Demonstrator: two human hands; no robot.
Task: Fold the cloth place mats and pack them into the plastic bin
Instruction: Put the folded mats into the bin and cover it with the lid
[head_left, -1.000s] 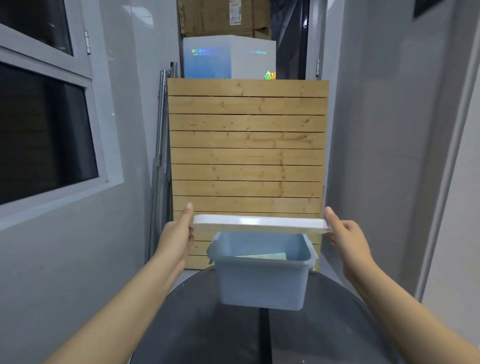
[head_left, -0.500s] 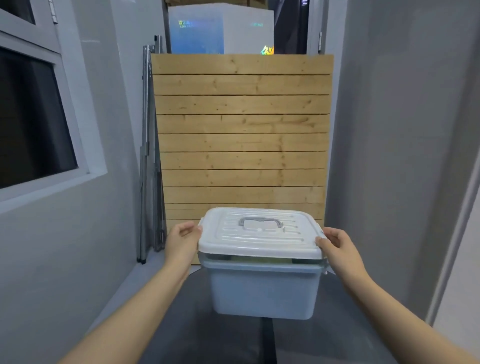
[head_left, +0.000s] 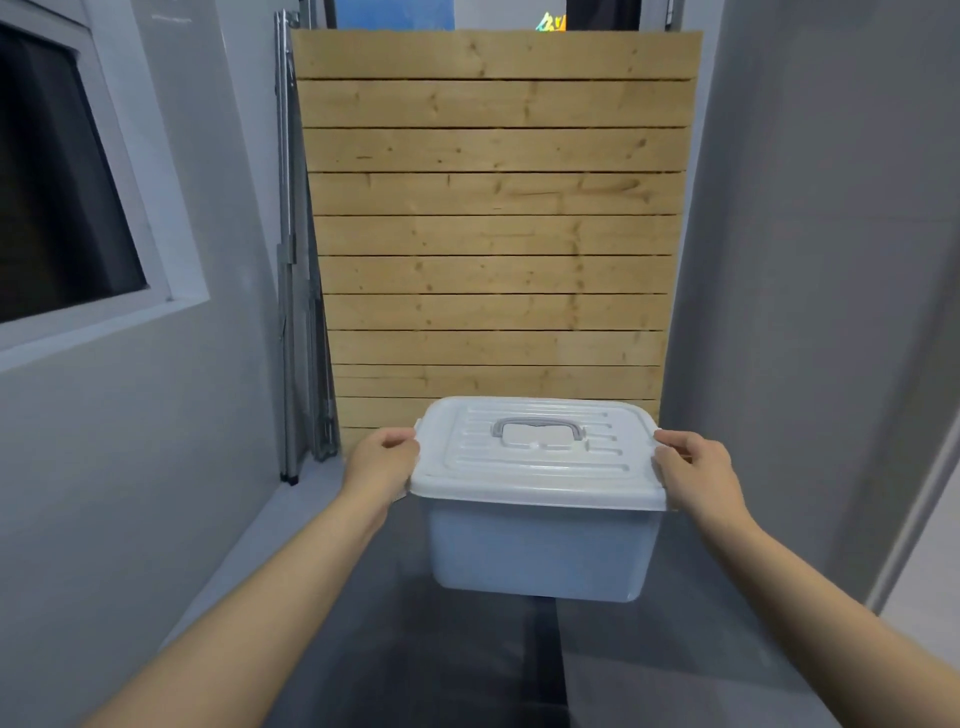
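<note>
Pale blue plastic bin standing on a dark table at 12 o'clock from the wearer, its white lid seated on top, with the left hand gripping the lid's 9 o'clock edge and the right hand its 3 o'clock edge, before a wooden slatted panel.

Pretty tight spot here. The left hand and right hand each grip a short end of the white ribbed plastic lid, which caps the pale blue plastic bin, so no way in between the fingers. Just beyond the fingertips stands a slatted pine wood panel. Grey walls close both outer sides; open dark tabletop runs below the wrists.
</note>
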